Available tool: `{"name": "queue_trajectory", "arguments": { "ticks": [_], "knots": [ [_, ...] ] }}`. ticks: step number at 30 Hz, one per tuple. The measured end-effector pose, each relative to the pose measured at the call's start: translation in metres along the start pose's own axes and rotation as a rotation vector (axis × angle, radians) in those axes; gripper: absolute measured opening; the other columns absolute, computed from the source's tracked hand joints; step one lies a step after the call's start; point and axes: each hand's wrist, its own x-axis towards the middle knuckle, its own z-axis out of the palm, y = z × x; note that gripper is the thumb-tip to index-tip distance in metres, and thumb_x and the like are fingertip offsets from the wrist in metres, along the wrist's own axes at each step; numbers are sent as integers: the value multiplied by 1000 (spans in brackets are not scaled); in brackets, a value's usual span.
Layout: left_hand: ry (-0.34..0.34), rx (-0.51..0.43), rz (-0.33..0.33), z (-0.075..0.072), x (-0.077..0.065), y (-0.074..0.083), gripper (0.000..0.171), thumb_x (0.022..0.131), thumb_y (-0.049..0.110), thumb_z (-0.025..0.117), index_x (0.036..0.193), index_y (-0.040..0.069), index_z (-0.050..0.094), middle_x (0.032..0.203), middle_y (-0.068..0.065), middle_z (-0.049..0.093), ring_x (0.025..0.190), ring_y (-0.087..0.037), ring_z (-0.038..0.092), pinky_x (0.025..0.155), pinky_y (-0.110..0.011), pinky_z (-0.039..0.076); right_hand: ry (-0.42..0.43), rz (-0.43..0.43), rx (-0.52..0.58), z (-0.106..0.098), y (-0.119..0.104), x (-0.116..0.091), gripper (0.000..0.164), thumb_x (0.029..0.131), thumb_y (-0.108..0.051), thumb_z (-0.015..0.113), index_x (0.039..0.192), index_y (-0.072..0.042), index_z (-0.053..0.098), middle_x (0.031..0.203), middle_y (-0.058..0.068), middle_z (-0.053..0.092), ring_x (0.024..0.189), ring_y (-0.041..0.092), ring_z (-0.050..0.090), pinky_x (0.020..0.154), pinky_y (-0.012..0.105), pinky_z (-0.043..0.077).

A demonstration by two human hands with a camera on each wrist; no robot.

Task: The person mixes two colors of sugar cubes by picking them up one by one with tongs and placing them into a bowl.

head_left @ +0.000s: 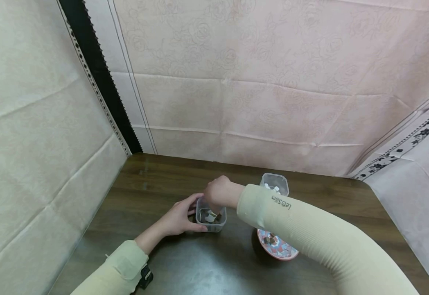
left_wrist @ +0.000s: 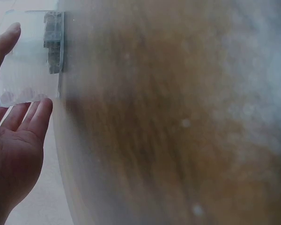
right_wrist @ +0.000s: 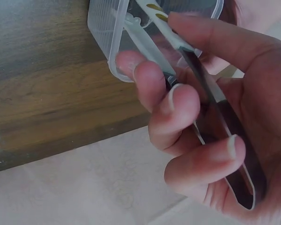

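A clear plastic container (head_left: pixel 214 228) stands on the table, left of centre. My left hand (head_left: pixel 179 217) holds it from the left, thumb on the near side and fingers on the far side. In the left wrist view, small grey-brown blocks (left_wrist: pixel 52 35) show through its wall, along the bottom. From above, my right hand (head_left: pixel 220 191) reaches over the container. It grips a pair of metal tongs (right_wrist: pixel 210 86) with white tips, which point down into the container. Whether the tips pinch a block cannot be seen.
A patterned pink bowl (head_left: pixel 286 253) with brown pieces sits to the right, partly under the right sleeve (head_left: pixel 310 223). Behind that sleeve is another clear container (head_left: pixel 278 179) with white pieces. Cloth (head_left: pixel 236 110) hangs beyond the table's far edge.
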Motion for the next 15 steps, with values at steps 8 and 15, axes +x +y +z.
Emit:
{"name": "queue_trajectory", "arguments": {
  "ticks": [8, 15],
  "knots": [
    [2, 3, 4, 0, -1, 1, 95, 87, 23, 93, 163, 10, 38, 164, -19, 43, 147, -40, 49, 115, -50, 48, 52, -34, -20, 3, 4, -4, 26, 98, -35, 74, 123, -27, 76, 113, -6, 73, 81, 11, 60, 76, 29, 60],
    [6, 18, 11, 0, -1, 3, 93, 85, 23, 94, 161, 16, 41, 163, -14, 45, 147, -36, 50, 116, -47, 48, 144, -43, 48, 4, 14, -12, 14, 96, -32, 77, 106, -22, 76, 99, -6, 73, 76, 10, 58, 73, 30, 60]
  ]
}}
